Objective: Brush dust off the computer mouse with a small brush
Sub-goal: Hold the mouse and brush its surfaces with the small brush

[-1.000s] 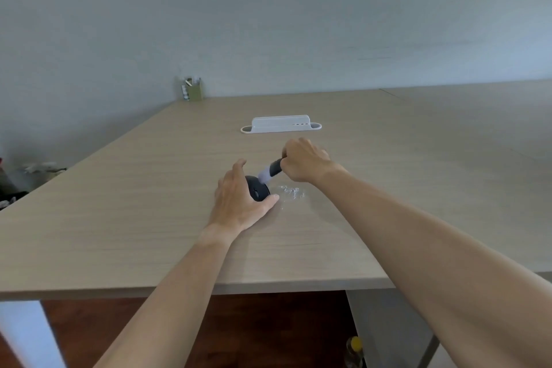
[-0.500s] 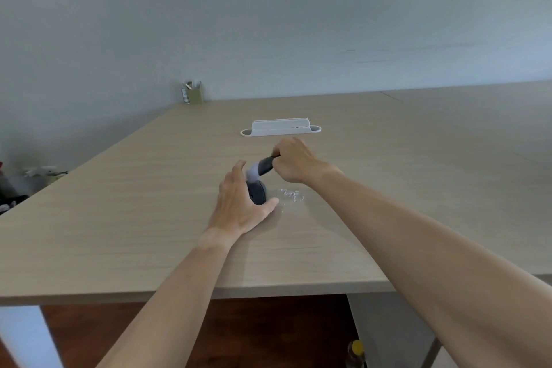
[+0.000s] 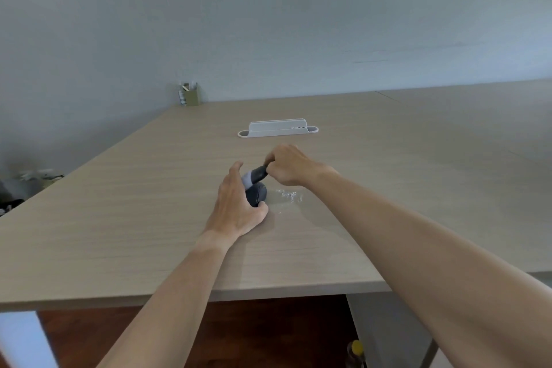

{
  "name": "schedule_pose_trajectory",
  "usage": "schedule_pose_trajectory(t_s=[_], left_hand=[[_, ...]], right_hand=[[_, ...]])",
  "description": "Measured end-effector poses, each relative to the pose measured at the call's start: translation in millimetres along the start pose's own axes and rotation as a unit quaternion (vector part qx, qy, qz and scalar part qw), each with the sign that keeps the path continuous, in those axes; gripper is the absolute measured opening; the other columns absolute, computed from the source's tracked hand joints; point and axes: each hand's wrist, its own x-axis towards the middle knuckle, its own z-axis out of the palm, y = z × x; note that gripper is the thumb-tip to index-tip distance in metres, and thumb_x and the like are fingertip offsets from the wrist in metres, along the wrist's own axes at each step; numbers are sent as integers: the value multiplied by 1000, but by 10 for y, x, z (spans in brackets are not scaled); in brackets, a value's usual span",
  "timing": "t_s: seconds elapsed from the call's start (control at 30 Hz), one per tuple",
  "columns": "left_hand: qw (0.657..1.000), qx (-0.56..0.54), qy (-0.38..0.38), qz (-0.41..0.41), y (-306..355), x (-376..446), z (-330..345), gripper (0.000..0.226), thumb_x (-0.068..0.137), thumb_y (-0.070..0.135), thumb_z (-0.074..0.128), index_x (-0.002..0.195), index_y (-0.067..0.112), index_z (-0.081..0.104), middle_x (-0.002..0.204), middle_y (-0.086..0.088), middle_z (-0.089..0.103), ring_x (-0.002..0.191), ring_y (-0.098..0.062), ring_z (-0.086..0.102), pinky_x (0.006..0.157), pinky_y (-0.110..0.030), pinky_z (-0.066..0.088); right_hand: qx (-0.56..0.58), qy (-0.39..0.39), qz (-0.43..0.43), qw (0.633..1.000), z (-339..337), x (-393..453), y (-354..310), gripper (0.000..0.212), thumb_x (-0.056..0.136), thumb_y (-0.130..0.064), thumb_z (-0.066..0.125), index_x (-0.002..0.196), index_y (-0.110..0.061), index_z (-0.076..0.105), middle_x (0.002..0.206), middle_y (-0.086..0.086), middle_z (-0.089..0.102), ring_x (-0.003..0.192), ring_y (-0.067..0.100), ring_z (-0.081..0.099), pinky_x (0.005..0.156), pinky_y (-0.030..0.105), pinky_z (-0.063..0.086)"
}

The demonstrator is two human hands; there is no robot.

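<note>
A dark grey computer mouse [image 3: 257, 195] lies on the wooden table [image 3: 149, 218], gripped from the left by my left hand [image 3: 236, 206]. My right hand [image 3: 291, 165] is closed around the dark handle of a small brush [image 3: 257, 175]. Its pale bristles touch the far top of the mouse, close to my left fingertips. Most of the brush handle is hidden inside my fist. A small patch of white dust [image 3: 289, 196] lies on the table just right of the mouse.
A white elongated holder [image 3: 277, 128] stands farther back on the table. A small olive pen cup [image 3: 190, 95] sits at the far corner by the wall. The table's front edge runs below my forearms; a yellow-capped bottle [image 3: 356, 351] stands on the floor.
The brush has swept leftward over the mouse, from its right side toward my left fingertips. My left hand has kept its hold on the mouse.
</note>
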Motion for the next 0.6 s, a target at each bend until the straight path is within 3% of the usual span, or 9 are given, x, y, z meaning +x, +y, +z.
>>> schedule_pose_trajectory(t_s=[0.1, 0.17, 0.23, 0.3, 0.37, 0.43, 0.53, 0.6], left_hand=[[1000, -3, -4, -3, 7, -12, -11, 94, 66, 25, 69, 146, 23, 20, 117, 0, 49, 117, -22, 46, 93, -27, 37], [1000, 3, -4, -4, 16, -23, -20, 93, 66, 24, 69, 145, 24, 21, 112, 1, 49, 113, -20, 47, 92, -27, 38], [1000, 17, 4, -2, 15, -19, -26, 92, 66, 24, 69, 144, 24, 22, 111, 3, 50, 112, -20, 48, 94, -29, 40], [1000, 23, 7, -2, 7, -7, -26, 90, 65, 24, 67, 144, 24, 23, 113, 3, 52, 113, -21, 50, 95, -32, 41], [1000, 17, 4, -5, 1, 0, -21, 90, 65, 21, 66, 144, 26, 23, 119, 0, 53, 116, -23, 49, 96, -33, 41], [1000, 10, -1, -2, 4, -6, -16, 90, 65, 19, 67, 144, 24, 23, 118, 0, 53, 115, -22, 49, 93, -29, 39], [1000, -3, -6, -5, -1, -12, -19, 91, 65, 20, 68, 144, 25, 23, 114, 3, 52, 111, -19, 48, 90, -26, 37], [1000, -7, -8, -5, -4, -11, -18, 90, 65, 22, 68, 143, 27, 23, 112, 4, 52, 109, -17, 48, 88, -27, 37]], right_hand=[[-109, 7, -1, 994, -33, -72, 33, 15, 82, -6, 49, 85, -8, 63, 89, 10, 56, 81, 34, 52, 72, 36, 40], [-157, 41, 11, 987, -81, -79, 74, 13, 83, -5, 50, 73, -11, 53, 89, 8, 51, 80, 32, 49, 75, 36, 36], [-127, 53, 22, 990, -116, -48, 104, 23, 80, -3, 48, 60, -14, 44, 81, 8, 48, 76, 32, 47, 72, 35, 35], [-20, 55, 24, 998, -108, 13, 111, 20, 74, -1, 46, 57, -9, 53, 69, 8, 47, 73, 30, 46, 63, 31, 34], [42, 34, 17, 998, -69, 30, 95, 23, 75, 0, 45, 72, 6, 68, 66, 13, 53, 73, 30, 47, 59, 31, 37], [20, 13, 17, 1000, -37, 10, 105, 29, 77, -3, 47, 88, 4, 74, 81, 18, 65, 82, 35, 57, 69, 35, 47], [-95, 23, 33, 995, -51, -61, 116, 14, 81, -7, 51, 86, -7, 64, 91, 10, 57, 83, 34, 53, 78, 36, 42], [-95, 50, 38, 993, -81, -47, 125, 14, 80, -6, 50, 85, -6, 63, 91, 9, 57, 83, 34, 53, 78, 36, 41]])
